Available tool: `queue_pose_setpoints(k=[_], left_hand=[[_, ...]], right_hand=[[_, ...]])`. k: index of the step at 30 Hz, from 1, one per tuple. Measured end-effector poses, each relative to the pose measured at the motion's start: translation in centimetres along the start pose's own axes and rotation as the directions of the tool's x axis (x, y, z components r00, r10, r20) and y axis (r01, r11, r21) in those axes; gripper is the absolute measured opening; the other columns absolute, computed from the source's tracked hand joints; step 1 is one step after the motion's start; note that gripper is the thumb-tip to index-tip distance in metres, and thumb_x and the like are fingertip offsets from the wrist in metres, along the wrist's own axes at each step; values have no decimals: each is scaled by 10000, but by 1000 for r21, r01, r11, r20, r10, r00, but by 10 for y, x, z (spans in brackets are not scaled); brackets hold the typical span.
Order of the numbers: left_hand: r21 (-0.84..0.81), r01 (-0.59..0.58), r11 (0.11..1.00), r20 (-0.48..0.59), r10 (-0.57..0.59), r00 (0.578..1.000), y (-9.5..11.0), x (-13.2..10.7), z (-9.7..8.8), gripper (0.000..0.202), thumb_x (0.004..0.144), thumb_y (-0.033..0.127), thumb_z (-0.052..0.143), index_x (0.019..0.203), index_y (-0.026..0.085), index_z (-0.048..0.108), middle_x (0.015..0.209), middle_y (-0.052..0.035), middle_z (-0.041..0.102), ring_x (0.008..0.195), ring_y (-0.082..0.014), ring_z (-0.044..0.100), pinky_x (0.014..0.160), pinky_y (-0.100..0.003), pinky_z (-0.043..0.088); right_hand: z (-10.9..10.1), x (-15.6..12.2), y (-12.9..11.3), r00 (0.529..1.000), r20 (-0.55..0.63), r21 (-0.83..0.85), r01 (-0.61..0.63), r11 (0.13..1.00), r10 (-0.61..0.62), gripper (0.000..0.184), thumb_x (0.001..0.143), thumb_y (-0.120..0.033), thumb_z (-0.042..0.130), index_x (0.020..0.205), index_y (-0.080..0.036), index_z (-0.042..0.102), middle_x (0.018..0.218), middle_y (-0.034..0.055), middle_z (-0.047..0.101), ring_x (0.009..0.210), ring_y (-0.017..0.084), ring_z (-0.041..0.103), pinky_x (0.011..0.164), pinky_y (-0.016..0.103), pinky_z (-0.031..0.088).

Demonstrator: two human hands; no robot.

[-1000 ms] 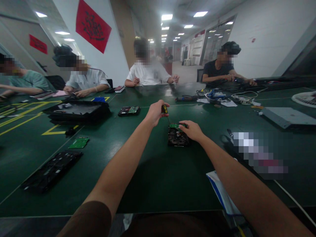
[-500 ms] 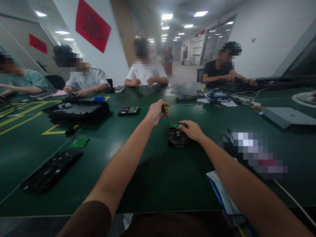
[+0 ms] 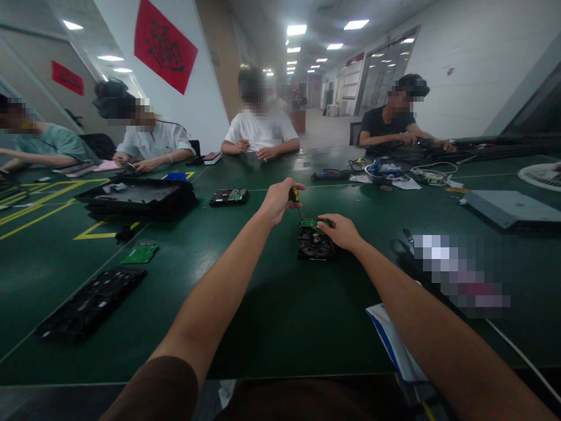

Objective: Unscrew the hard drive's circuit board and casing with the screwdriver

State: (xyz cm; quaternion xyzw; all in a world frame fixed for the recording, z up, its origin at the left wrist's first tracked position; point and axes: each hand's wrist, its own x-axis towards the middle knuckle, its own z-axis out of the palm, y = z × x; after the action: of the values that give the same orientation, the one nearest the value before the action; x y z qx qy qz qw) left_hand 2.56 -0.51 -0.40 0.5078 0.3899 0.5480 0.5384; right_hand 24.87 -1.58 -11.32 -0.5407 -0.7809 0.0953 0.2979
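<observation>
My left hand [image 3: 278,202] is closed round the yellow and black handle of a screwdriver [image 3: 294,195]. Its thin shaft points down to the far left part of a hard drive [image 3: 316,244], at the green circuit board [image 3: 309,223] along the far end. Black casing makes up the nearer part of the drive, which lies flat on the table. From the right, my right hand [image 3: 340,231] grips the drive's far right edge, thumb on the board side; the fingers behind are partly hidden. Whether the screwdriver tip sits in a screw is too small to tell.
Left on the green table [image 3: 263,327] lie a black plastic frame [image 3: 94,301], a loose green board [image 3: 140,253], another drive [image 3: 229,196] and a black tray [image 3: 135,196]. Right are cables [image 3: 385,169], a grey metal box [image 3: 515,207] and a blue-white packet [image 3: 394,339]. Several people sit opposite.
My left hand and the screwdriver handle have shifted very slightly, the handle tilting a little to the right. My right hand and the drive stay nearly in place.
</observation>
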Motion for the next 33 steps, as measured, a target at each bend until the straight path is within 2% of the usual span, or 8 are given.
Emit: queue_pose_setpoints(k=[5,9,15,19,23,28,30,33], left_hand=[[-21,12,1000,80,-10,997,0,-2,0,194,822,316,623,900,142,655,813,-98,692,730,-184,659,600,-288,557],[-51,6,999,72,-3,997,-1,1,-1,147,810,287,624,872,153,621,804,-93,705,740,-188,673,626,-297,565],[72,-96,993,55,92,994,-1,0,-1,176,792,300,620,804,143,700,828,-72,656,722,-154,614,533,-226,503],[-13,6,1000,124,-5,992,0,-4,2,217,814,334,610,912,156,686,824,-73,681,741,-174,648,522,-230,492],[-144,70,987,116,-53,992,-2,-3,5,144,800,295,624,848,160,635,799,-63,670,746,-174,652,654,-306,576],[20,-42,999,-9,43,999,-2,0,5,150,817,288,601,765,162,664,784,-62,615,715,-163,598,593,-265,546],[63,-50,997,17,49,999,-1,-3,6,156,828,292,598,789,163,676,804,-71,630,737,-169,609,585,-254,536],[14,0,1000,100,-1,995,1,-7,8,177,843,319,598,863,158,668,816,-81,664,739,-179,633,581,-271,537]], right_hand=[[-1,-1,-2,1000,-2,9,-7,1000,7,349,967,-416,598,1228,-225,727,1224,77,737,1000,230,674,921,371,500],[-1,-1,-3,1000,-3,16,-17,1000,17,345,964,-416,603,1224,-227,730,1216,74,741,988,230,675,914,372,504],[-1,-1,-2,1000,-4,9,-16,1000,16,344,963,-418,605,1222,-229,731,1227,75,735,991,230,677,908,372,510],[-1,0,-1,1000,-4,9,-10,1000,10,337,966,-413,598,1218,-231,729,1226,73,736,1045,235,674,933,373,507],[0,0,1,1000,-2,6,5,1000,-5,334,965,-421,598,1220,-249,727,1238,68,733,1095,242,665,955,382,502],[0,0,1,1000,-5,10,-1,1000,1,355,963,-446,594,1225,-246,728,1244,75,728,1081,240,667,947,381,504],[0,-1,0,1000,-8,10,-6,1000,6,354,963,-437,595,1223,-239,729,1233,79,730,1062,238,670,946,380,502],[-1,-1,-1,1000,-9,4,-7,1000,7,352,964,-425,593,1226,-233,728,1215,80,735,1021,231,674,938,377,502]])
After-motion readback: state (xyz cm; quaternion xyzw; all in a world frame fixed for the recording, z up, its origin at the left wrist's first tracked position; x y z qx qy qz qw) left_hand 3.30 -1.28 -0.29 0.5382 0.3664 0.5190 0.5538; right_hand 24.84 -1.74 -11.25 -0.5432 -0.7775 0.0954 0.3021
